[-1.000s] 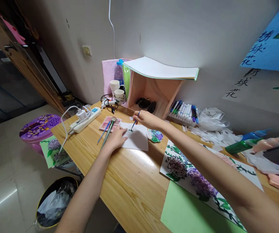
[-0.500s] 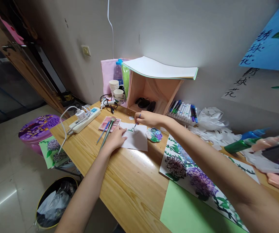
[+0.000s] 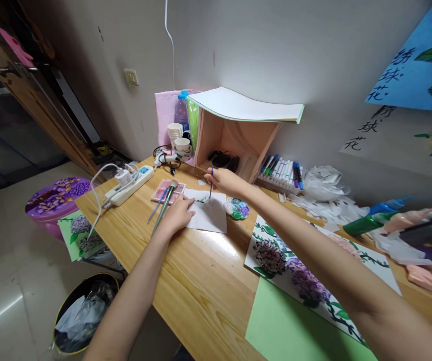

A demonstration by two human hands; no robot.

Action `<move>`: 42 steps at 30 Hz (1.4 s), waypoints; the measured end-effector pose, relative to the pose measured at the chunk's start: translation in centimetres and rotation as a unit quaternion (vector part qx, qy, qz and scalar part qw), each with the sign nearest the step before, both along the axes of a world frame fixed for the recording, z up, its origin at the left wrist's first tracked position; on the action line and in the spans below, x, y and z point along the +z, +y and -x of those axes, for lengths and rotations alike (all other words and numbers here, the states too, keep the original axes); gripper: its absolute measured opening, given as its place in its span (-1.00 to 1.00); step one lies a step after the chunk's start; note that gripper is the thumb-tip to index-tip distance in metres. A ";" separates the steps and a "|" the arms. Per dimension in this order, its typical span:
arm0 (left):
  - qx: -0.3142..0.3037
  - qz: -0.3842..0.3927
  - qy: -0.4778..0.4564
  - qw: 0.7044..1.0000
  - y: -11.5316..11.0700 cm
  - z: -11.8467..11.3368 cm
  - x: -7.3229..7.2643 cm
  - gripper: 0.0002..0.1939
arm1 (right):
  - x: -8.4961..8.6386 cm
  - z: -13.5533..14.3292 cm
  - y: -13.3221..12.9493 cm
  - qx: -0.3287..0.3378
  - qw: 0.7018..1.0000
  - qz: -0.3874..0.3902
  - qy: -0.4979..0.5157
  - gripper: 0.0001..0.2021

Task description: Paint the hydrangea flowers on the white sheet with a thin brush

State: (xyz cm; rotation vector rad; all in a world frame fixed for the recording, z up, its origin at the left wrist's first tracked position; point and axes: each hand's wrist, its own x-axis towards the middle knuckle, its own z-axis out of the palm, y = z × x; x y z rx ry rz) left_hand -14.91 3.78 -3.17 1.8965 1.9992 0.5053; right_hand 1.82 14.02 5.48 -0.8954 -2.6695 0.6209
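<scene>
My right hand [image 3: 224,181] pinches a thin dark-blue paintbrush [image 3: 211,187], held nearly upright with its tip at a small white sheet of paper [image 3: 210,218]. Small green strokes mark the upper part of that sheet. My left hand [image 3: 180,213] lies flat across the sheet's left edge, fingers stretched out. A flower-shaped paint palette [image 3: 237,208] with green, purple and blue paint sits just right of the paper. Beside my left hand, a thick green-handled brush [image 3: 163,210] and a slim blue brush [image 3: 158,204] rest against a pink patterned item [image 3: 159,192].
A white power strip [image 3: 131,186] lies on the desk's left side. Behind stand paper cups [image 3: 175,131], a pink box [image 3: 238,145] and markers [image 3: 282,169]. Rightward are a flower painting [image 3: 270,256], green paper [image 3: 276,321], crumpled tissues [image 3: 324,188] and paint bottles [image 3: 370,223].
My right hand has shifted slightly, and the paintbrush in it has gone from slanted to nearly upright. My left hand stays on the paper. The view has moved a little.
</scene>
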 end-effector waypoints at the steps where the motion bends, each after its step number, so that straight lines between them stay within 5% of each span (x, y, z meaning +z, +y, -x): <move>1: 0.000 -0.001 0.000 1.000 0.0 0.0 0.0 -0.50 | 0.0 0.0 -0.1 0.003 1.000 -0.005 0.000 -0.71; 12: 0.003 0.002 0.009 1.000 -0.2 -0.3 0.6 -0.50 | 0.7 -1.5 -1.3 0.047 0.999 0.027 -0.007 -0.72; 23: 0.001 0.001 0.020 1.000 -0.1 -0.3 0.6 -0.50 | 0.5 -2.9 -2.0 0.018 0.999 0.043 0.022 -0.71; 27: -0.002 -0.003 0.022 1.000 -0.1 -0.2 0.5 -0.50 | 0.6 -2.9 -2.4 0.064 0.994 0.089 0.016 -0.71; 31: 0.000 -0.005 0.023 1.000 -0.1 -0.3 0.5 -0.51 | 0.6 -2.9 -2.7 0.016 0.998 0.058 0.022 -0.71; 38: -0.003 -0.008 0.024 1.000 -0.1 -0.3 0.4 -0.49 | 0.7 -3.4 -3.2 0.029 0.995 0.089 0.036 -0.72; 42: -0.010 -0.014 0.014 1.000 -0.2 -0.1 0.2 -0.38 | 1.1 -3.7 -3.6 0.082 0.990 0.111 -0.003 -0.76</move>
